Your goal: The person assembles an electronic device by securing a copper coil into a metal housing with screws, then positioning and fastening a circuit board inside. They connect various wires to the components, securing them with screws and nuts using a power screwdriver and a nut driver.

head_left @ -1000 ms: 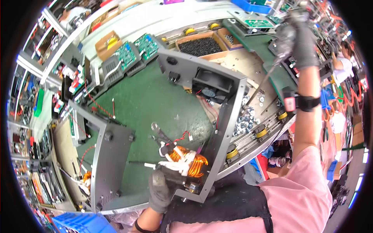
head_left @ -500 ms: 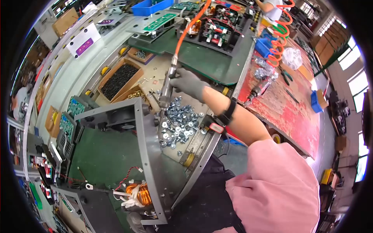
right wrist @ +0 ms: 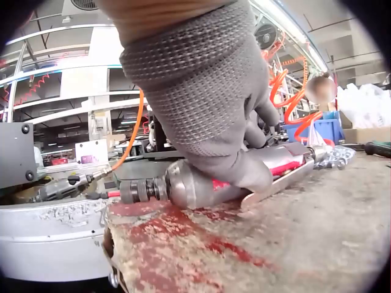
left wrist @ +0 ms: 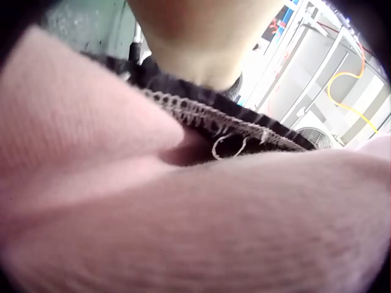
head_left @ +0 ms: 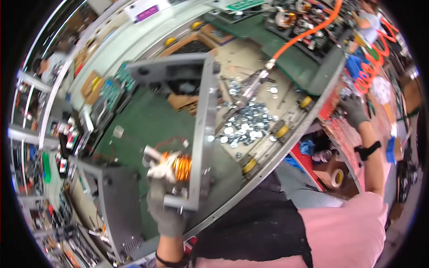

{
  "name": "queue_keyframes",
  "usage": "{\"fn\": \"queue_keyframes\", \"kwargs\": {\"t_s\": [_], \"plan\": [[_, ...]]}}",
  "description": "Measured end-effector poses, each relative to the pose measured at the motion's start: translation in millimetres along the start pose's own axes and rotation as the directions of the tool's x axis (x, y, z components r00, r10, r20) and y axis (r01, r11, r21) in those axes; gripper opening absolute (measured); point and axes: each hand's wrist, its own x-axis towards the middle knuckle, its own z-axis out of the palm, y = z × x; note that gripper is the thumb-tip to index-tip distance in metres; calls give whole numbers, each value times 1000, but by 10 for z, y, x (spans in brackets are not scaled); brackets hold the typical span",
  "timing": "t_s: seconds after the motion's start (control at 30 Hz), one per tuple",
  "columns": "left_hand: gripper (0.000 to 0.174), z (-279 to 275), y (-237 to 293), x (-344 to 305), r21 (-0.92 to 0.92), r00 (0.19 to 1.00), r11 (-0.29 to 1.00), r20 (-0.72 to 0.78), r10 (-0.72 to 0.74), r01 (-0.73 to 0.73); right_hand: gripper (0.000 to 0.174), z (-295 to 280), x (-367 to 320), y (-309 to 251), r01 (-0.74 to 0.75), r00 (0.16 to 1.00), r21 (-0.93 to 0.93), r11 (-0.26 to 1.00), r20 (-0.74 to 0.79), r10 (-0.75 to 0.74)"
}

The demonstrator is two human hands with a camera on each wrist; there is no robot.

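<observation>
My right hand (head_left: 354, 109), in a grey glove, grips an air screwdriver (right wrist: 189, 183) that lies on the worn red bench (right wrist: 183, 250). Its fingers curl over the barrel in the right wrist view. A gloved left hand (head_left: 167, 212) is at the lower corner of a grey metal chassis (head_left: 204, 134), right beside a copper coil (head_left: 181, 167) with white wrapping. I cannot tell whether its partly hidden fingers hold the coil or the chassis. A second, silver air screwdriver (head_left: 254, 87) lies among loose screws (head_left: 246, 127). Only sleeve, forearm and apron fill the left wrist view.
Another grey chassis panel (head_left: 120, 205) stands at left on the green board (head_left: 129, 134). Circuit boards (head_left: 111, 91) and a box of black screws (head_left: 192, 47) lie behind. An orange air hose (head_left: 308, 32) leads from the silver screwdriver. A person (head_left: 368, 22) is at the far right.
My right hand has let go of the silver screwdriver, moved right to the red bench and taken hold of the other one. The left hand has stayed by the coil. The head view has turned.
</observation>
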Motion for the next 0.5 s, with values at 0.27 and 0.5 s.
{"fn": "queue_keyframes", "kwargs": {"t_s": [0.27,0.5], "plan": [[50,-258,-188,533,229,934,931,152,-323,285,52,-412,-129,-660,334,942,429,839,-175,-285],[62,-290,579,656,728,828,474,230,511,-495,74,-1182,-144,-2053,263,917,920,290,-145,-371]]}}
